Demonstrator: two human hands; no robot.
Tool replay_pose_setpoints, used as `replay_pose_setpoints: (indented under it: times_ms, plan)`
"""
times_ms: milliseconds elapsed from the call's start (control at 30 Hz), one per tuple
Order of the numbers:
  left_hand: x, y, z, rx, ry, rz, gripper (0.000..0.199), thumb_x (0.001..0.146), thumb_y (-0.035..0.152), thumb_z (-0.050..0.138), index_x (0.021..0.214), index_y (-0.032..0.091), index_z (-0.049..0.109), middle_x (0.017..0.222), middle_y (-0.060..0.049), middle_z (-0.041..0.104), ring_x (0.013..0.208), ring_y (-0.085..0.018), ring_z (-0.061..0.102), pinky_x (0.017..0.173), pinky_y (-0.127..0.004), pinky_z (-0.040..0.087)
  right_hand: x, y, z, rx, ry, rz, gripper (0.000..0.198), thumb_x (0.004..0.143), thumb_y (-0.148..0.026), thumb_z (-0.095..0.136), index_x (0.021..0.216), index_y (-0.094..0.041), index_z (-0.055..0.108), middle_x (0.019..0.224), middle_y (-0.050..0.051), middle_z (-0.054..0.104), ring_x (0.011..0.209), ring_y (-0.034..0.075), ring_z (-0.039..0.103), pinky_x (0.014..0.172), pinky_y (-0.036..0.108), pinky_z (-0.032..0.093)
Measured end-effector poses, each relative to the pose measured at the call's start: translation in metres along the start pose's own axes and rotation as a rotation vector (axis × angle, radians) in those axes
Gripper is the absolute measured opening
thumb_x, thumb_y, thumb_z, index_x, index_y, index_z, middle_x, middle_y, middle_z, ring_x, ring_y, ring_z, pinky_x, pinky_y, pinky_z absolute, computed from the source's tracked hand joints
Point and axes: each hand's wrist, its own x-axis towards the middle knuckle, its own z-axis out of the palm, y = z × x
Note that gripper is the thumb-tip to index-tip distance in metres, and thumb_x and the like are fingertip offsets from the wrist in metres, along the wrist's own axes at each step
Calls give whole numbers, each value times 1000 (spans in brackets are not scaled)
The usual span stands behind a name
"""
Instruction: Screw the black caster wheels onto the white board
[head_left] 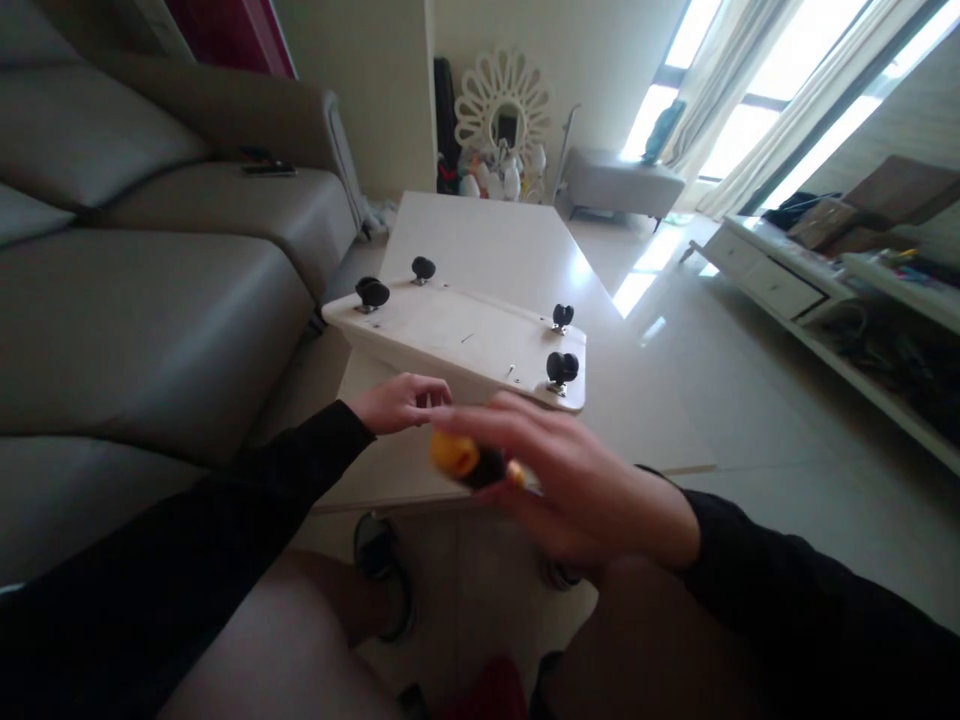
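My right hand (pixel 570 470) is closed round the yellow-and-black handle of a screwdriver (pixel 457 455), blurred by motion; its shaft cannot be made out. Close by on the left, my left hand (pixel 405 403) hovers over the near part of the white table, fingers loosely curled and apart, its tips partly behind my right hand. Beyond both hands a pale board (pixel 457 335) lies with its caster side up. Black casters stand at its corners, among them a near-right caster (pixel 562 367) and a far-left caster (pixel 424 268). A small screw (pixel 511 371) rests on the board.
The white table (pixel 480 225) extends beyond the board. A grey sofa (pixel 142 310) runs along the left side. At right is a low white cabinet (pixel 765 280) with drawers and shelves. A grey bench (pixel 622 182) and a white-framed mirror (pixel 504 110) stand at the back.
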Motion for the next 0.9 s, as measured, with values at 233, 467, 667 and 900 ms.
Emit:
replay_pose_setpoints:
  times_ms: [233, 467, 667, 900]
  plan:
    - [2, 6, 2, 86, -90, -40, 38, 91, 52, 62, 100, 16, 71, 74, -2, 67, 64, -15, 59, 63, -26, 44, -33, -23, 55, -218, -381, -305, 48, 109, -25, 35, 157, -31, 38, 108, -1, 61, 71, 13, 52, 56, 31, 38]
    - [0, 16, -5, 201, -208, -87, 37, 88, 52, 64, 97, 18, 76, 80, -5, 73, 71, -18, 65, 67, -27, 46, -48, 4, 49, -259, -489, -207, 59, 103, -25, 48, 159, -27, 31, 111, 3, 64, 73, 15, 57, 56, 32, 37]
    - [-28, -35, -68, 154, -156, -586, 37, 71, 54, 75, 81, 18, 76, 78, -7, 75, 61, -22, 67, 59, -30, 48, -43, 13, 27, -305, -549, -48, 65, 96, -18, 56, 156, -29, 34, 111, 5, 65, 70, 14, 60, 59, 32, 38]
    - [-54, -99, -83, 188, 381, -634, 32, 72, 40, 74, 91, 15, 74, 95, -13, 79, 77, -25, 72, 71, -33, 53, -31, 13, 29, -338, -541, -33, 55, 101, -21, 53, 154, -30, 40, 105, 3, 64, 69, 14, 59, 58, 33, 35]
